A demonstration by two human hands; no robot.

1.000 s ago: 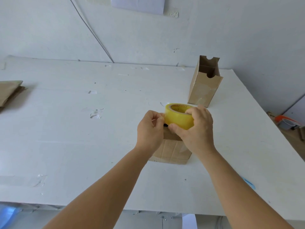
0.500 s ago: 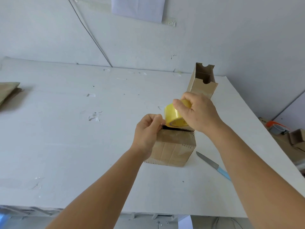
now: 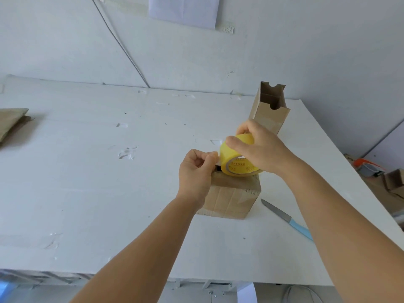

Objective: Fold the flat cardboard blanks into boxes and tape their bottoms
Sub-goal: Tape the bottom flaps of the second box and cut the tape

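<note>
On the white table point(image 3: 87, 182), a knife with a blue handle point(image 3: 286, 218) lies just right of the cardboard box point(image 3: 231, 197) being taped, partly hidden under the right forearm; flat cardboard blanks point(image 3: 12, 123) sit at the far left edge, and a tall, open-topped box point(image 3: 270, 110) stands upright behind the hands, its lower part blocked by the right hand point(image 3: 260, 153). That hand grips the yellow tape roll point(image 3: 237, 159) just over the box's top, while the left hand point(image 3: 196, 171) pinches the tape's loose end beside the roll. Since a second ago the roll has tipped onto its edge, showing its printed core. What the tall box holds cannot be told.
</note>
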